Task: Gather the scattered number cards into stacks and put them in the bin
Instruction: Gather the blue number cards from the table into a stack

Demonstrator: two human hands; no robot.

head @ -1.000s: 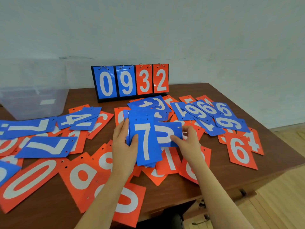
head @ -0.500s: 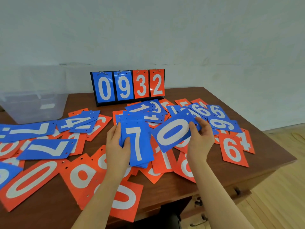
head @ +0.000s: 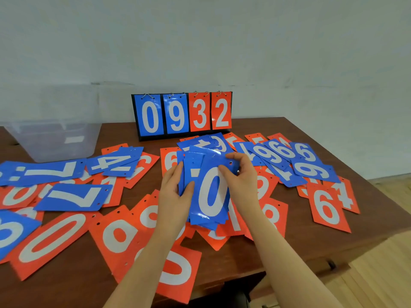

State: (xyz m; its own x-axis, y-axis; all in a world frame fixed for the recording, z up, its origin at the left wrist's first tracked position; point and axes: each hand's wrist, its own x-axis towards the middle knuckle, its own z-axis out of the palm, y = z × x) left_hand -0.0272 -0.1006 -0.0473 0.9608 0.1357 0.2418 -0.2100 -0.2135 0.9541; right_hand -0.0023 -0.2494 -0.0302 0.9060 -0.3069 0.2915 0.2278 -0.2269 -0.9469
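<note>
Pale wall behind, brown wooden tabletop [head: 278,134] in front of us, strewn with loose red and blue number cards.

Step in hand, as we judge it: building the blue stack. Our left hand [head: 175,194] grips a blue stack [head: 189,174] by its left edge, thumb across the face and fingers curled behind it. Our right hand [head: 241,176] pinches the top edge of a blue 0 card [head: 211,192] and lays it on the face of the stack; it sits slightly skewed, lower edge trailing to the right. Neither hand is free.

Next move, our estimate: square the 0 with the cards under it, then reach for another blue card. Nearest candidates are the fan of blue 9/6 cards [head: 307,161] to the right, overlapping one another, and the blue 7 [head: 73,196] to the left. The overlaps call for sliding one card free at a time.

Surroundings: a flip scoreboard [head: 182,114] reading 0932 stands at the back. The clear plastic bin [head: 55,138] stands at the far left, well apart from the stack; it appears empty, though its translucent wall is hard to read. Red cards lie beneath and around the hands, including a red 0 [head: 51,238] at front left and a red 6 [head: 327,207] near the right edge. None is stacked yet; most of the task remains.
</note>
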